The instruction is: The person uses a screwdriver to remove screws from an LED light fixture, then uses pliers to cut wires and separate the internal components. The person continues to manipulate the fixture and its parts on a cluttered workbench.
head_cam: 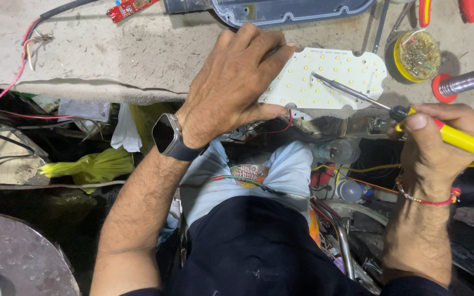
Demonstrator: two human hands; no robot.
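LED board [330, 77], a white panel dotted with small yellow emitters, lies flat at the near edge of the rough grey surface [111, 55], its lower rim partly overhanging the gap above the person's lap.

Nearest the camera, the right hand [440, 137] is closed in a pen-like grip around the yellow handle of a soldering iron [412, 118], whose thin metal tip slants up and left onto the middle of the board. The left hand [237, 82] is spread, palm down: its fingers press on the board's left end while the thumb hooks under the near edge, beside a red wire [281, 129] that loops down from the board toward the lap.

As I judge it, the hot tip could slide off its pad and scorch a neighbouring emitter if the board shifts, since only the left hand pins it. The red wire may also tug the overhanging board, and the holding fingers sit fairly near the iron's shaft.

Farther back, a yellow-rimmed tin of small parts [418, 55] stands right of the board, with a red-ended spool of solder [464, 82] just beyond it. A bluish housing [292, 11] lies at the far edge, and a small red circuit board [127, 8] sits far left.
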